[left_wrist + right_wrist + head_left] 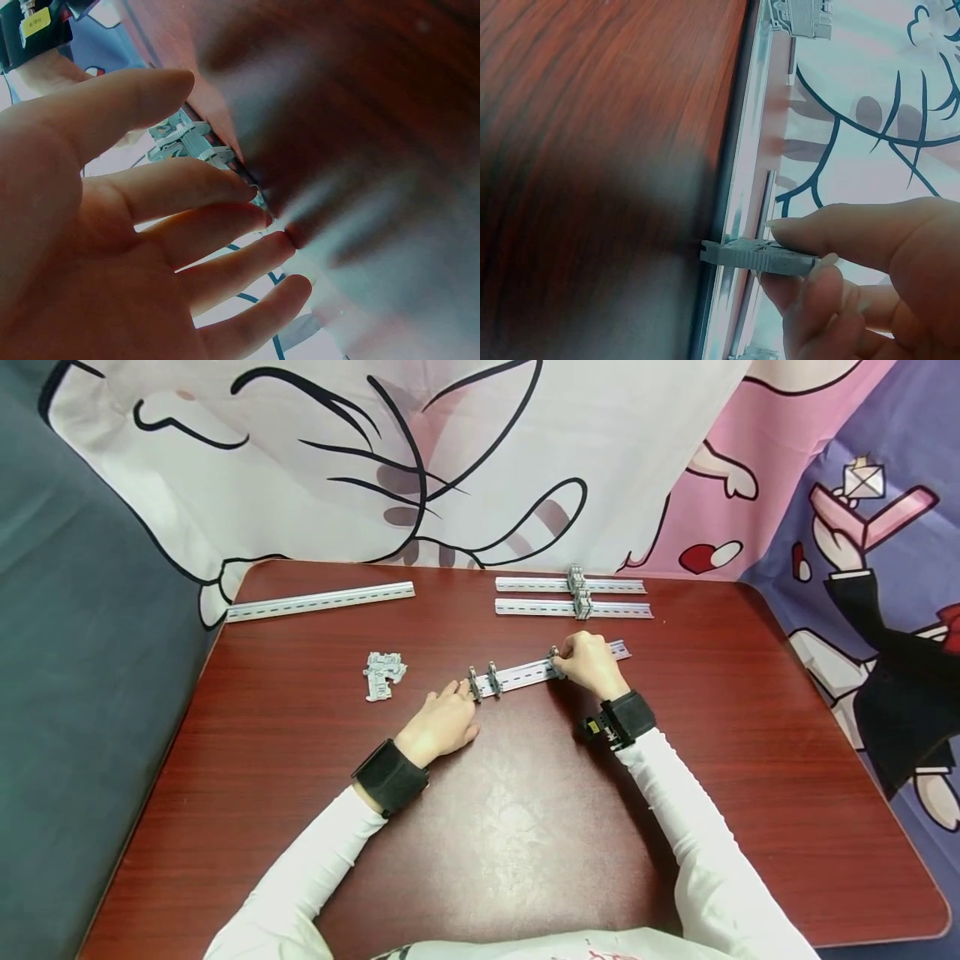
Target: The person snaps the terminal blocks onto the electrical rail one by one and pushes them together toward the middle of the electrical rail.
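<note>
A slotted metal DIN rail (527, 675) lies at a slant on the table between both hands. My right hand (592, 667) pinches a thin grey terminal block (761, 257) between thumb and fingers, and the block sits across the rail. Toward the rail's left end stand two more upright terminal blocks, an outer block (475, 684) and an inner block (494, 679). My left hand (441, 724) is at that end, its fingertips right by the outer block. In the left wrist view, the left fingers (217, 259) are extended and spread, gripping nothing.
Several loose grey terminal blocks (381, 675) lie left of the rail. A longer bare rail (322, 602) is at the back left. At the back right, a rear rail (532, 584) and a front rail (532, 607) lie parallel, with terminal blocks (579, 592) mounted on them.
</note>
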Demonstrator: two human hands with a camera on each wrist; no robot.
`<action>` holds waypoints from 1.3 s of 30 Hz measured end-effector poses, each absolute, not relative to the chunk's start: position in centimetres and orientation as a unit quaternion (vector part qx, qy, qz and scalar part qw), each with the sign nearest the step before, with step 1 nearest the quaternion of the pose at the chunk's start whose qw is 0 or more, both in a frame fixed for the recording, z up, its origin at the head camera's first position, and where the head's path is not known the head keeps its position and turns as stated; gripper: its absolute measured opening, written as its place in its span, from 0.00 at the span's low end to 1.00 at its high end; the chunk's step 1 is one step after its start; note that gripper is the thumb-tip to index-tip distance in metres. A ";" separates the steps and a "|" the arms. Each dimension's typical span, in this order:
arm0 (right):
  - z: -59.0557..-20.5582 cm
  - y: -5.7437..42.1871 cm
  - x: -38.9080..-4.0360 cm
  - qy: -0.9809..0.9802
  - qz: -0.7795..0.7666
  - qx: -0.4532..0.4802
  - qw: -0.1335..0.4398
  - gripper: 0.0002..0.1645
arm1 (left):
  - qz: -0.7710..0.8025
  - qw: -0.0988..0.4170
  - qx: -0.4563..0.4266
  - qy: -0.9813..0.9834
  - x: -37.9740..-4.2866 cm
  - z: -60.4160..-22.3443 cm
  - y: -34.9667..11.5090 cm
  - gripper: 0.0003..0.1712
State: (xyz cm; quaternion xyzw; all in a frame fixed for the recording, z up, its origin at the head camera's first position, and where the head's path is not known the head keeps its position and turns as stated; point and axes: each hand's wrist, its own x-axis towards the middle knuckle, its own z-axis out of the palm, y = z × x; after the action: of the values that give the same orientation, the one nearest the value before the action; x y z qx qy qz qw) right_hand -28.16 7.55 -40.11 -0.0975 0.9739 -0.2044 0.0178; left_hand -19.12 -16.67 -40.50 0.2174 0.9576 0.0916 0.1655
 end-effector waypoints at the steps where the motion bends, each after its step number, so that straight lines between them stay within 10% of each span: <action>1: -40.1 7.6 -28.1 0.974 -0.205 -0.096 0.012 0.12 | 0.091 0.166 0.218 0.957 -19.1 -40.5 -16.7 0.30; 9: -38.9 5.4 -26.1 0.974 -0.191 -0.097 -0.079 0.19 | 0.082 0.167 0.217 0.958 -19.1 -40.7 -16.7 0.31; 39: -40.2 -1.6 -23.6 0.983 -0.106 -0.141 -0.053 0.15 | 0.084 0.147 0.225 0.960 -19.0 -40.7 -17.0 0.32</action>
State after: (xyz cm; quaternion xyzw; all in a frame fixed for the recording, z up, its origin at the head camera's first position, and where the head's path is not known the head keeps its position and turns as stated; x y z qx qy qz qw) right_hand -23.59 -1.62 -40.18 -0.1410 0.9830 -0.1057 -0.0526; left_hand -18.95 -16.99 -40.68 0.2250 0.9596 0.0843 0.1466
